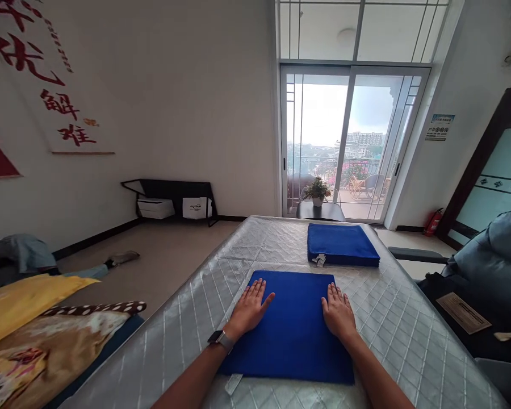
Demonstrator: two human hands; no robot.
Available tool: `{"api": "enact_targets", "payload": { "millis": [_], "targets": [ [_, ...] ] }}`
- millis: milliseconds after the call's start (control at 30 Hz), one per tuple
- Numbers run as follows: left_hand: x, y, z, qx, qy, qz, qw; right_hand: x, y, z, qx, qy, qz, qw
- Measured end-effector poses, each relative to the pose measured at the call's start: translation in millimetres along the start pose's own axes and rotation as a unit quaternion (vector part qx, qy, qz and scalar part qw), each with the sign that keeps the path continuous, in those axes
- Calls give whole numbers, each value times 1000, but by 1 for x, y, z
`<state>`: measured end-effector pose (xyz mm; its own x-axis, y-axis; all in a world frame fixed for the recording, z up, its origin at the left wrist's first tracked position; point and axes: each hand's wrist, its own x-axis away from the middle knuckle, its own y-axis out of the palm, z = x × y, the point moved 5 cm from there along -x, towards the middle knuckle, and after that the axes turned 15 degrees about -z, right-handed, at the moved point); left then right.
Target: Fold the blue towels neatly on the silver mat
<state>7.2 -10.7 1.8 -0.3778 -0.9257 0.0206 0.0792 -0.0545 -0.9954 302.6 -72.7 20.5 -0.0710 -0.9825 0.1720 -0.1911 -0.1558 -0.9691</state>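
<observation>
A flat blue cloth, squared off at its corners, lies in front of me on a silvery quilted surface. My left hand rests flat on its left edge, fingers stretched forward and thumb apart. On the opposite edge my right hand lies palm down with its fingers extended. Neither hand grips anything. A small white tag sticks out at the cloth's near left corner. Farther back stands a stack of folded blue cloths, with white tags at its near left corner.
To the left are a patterned blanket, a yellow cloth and a person's leg. A dark padded chair is on the right. Beyond the far edge stands a potted plant on a dark seat, before glass doors.
</observation>
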Motion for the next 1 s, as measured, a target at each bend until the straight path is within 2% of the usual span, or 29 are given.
{"api": "enact_targets", "payload": {
  "millis": [133, 300, 633, 800, 1000],
  "targets": [
    [2, 3, -16, 8, -20, 9, 1000, -2, 2, 1, 12, 10, 0, 1000],
    [0, 4, -13, 33, -25, 25, 999, -3, 2, 0, 16, 16, -7, 1000],
    [1, 1, -16, 60, -41, 19, 997, -2, -1, -2, 38, 27, -24, 999],
    [4, -3, -15, 58, -47, 9, 997, 9, -6, -2, 44, 34, -23, 998],
    [5, -3, -13, 60, -52, -6, 997, 28, 14, 3, 77, 21, -41, 996]
  ]
}}
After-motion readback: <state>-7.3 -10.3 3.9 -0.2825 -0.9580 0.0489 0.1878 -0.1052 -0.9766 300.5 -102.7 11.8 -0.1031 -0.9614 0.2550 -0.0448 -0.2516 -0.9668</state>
